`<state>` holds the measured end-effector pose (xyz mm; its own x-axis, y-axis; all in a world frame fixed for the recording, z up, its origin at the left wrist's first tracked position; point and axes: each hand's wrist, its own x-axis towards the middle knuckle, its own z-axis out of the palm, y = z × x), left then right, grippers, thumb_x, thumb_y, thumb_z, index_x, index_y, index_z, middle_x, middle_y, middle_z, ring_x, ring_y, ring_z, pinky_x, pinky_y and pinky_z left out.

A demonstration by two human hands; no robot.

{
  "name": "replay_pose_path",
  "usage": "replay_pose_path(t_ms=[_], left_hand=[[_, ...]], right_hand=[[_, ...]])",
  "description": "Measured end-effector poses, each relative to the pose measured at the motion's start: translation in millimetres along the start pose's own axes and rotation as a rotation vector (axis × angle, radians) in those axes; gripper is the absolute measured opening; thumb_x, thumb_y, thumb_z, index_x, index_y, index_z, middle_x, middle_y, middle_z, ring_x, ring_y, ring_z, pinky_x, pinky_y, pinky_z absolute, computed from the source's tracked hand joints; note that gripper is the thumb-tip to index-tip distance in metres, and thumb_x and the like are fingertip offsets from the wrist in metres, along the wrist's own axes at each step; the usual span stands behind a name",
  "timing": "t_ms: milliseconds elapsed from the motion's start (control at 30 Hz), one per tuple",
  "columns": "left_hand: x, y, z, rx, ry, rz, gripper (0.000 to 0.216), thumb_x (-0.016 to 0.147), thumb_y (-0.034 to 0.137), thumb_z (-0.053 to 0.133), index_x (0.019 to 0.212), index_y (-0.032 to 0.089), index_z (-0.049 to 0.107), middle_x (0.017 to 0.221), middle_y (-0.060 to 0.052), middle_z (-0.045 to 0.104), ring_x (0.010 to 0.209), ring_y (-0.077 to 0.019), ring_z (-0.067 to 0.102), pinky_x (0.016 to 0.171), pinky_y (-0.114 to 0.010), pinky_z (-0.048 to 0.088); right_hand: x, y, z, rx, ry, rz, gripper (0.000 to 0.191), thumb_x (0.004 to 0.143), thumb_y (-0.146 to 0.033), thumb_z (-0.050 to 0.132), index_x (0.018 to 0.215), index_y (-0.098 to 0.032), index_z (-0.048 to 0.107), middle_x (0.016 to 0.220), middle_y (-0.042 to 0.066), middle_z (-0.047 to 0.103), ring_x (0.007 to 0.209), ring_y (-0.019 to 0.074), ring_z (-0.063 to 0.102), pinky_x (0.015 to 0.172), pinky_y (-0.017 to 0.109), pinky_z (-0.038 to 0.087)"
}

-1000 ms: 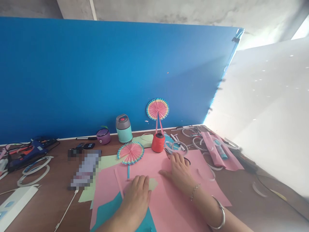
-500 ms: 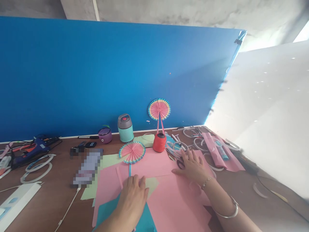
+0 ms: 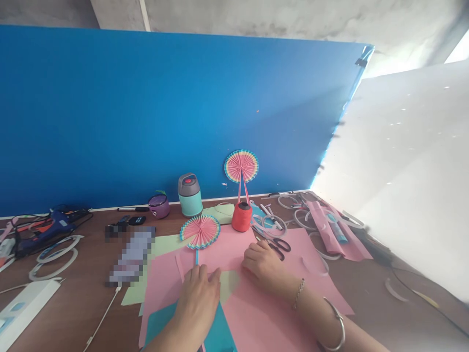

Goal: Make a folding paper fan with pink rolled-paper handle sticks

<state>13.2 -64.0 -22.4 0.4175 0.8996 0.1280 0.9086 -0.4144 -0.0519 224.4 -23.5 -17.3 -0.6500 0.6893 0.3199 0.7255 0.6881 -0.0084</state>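
My left hand lies flat and open, fingers stretched forward, on a pale green paper piece where a pink sheet meets a teal sheet. To its right, my right hand rests on the pink sheet with its fingers curled under; whatever they hold is hidden. Black-handled scissors lie just beyond its knuckles. A folded pink and blue paper fan with a blue stick lies just ahead of my left fingertips, with a loose pink strip beside it.
A red thread spool, a teal flask and a purple pot stand by the blue backboard, which bears a round fan. Paper rings and pink scraps lie right; a glue gun, rings and a power strip lie left.
My right hand went out to the scissors half a second ago, then came back left to the sheet's middle with fingers curled. The scissors stay on the table. My left hand barely shifted.
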Motion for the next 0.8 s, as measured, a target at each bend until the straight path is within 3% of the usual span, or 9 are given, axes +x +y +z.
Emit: replay_pose_path(t_ms=[133,333,467,600,800], left_hand=[[3.4,-2.5,-8.7,-0.007,-0.043,-0.020,0.037,0.083,0.007,0.045,0.114,0.018,0.063,0.083,-0.010,0.061,0.084,-0.0244,0.053,0.072,-0.037,0.041],[10.7,-15.2,-7.1,-0.072,-0.006,-0.029,0.031,0.086,0.007,0.041,0.071,0.017,0.066,0.075,-0.008,0.062,0.085,-0.0250,0.052,0.073,-0.038,0.038],[15.6,-23.6,-3.5,-0.125,0.056,-0.033,0.030,0.089,0.016,0.043,0.069,0.018,0.065,0.073,-0.006,0.062,0.085,-0.0240,0.052,0.074,-0.037,0.036],[18.2,-27.3,-6.7,-0.176,0.021,-0.050,0.029,0.089,0.015,0.042,0.070,0.018,0.064,0.079,-0.006,0.062,0.085,-0.0231,0.051,0.073,-0.036,0.035],[21.1,-31.2,-5.3,-0.285,0.054,-0.082,0.032,0.090,0.013,0.033,0.075,0.017,0.061,0.087,-0.007,0.059,0.090,-0.0223,0.048,0.077,-0.035,0.037]], right_hand=[[0.0,3.9,11.2,-0.112,0.001,-0.004,0.024,0.083,-0.005,0.046,0.065,-0.016,0.056,0.069,0.003,0.057,0.064,0.0140,0.041,0.065,0.031,0.023],[2.4,4.9,5.6,-0.131,-0.043,-0.040,0.024,0.083,-0.003,0.046,0.065,-0.016,0.055,0.069,0.003,0.057,0.068,0.0144,0.044,0.065,0.032,0.021],[3.4,7.4,9.8,-0.107,-0.048,-0.035,0.022,0.082,-0.004,0.046,0.067,-0.016,0.056,0.071,0.003,0.057,0.068,0.0147,0.043,0.064,0.031,0.021],[3.3,8.4,10.7,-0.021,-0.082,0.035,0.015,0.080,-0.007,0.047,0.076,-0.016,0.058,0.079,0.004,0.058,0.072,0.0156,0.044,0.066,0.030,0.025],[3.0,4.7,5.8,0.126,-0.061,0.197,0.019,0.089,-0.011,0.040,0.077,-0.017,0.054,0.085,0.004,0.055,0.080,0.0167,0.044,0.073,0.030,0.030]])
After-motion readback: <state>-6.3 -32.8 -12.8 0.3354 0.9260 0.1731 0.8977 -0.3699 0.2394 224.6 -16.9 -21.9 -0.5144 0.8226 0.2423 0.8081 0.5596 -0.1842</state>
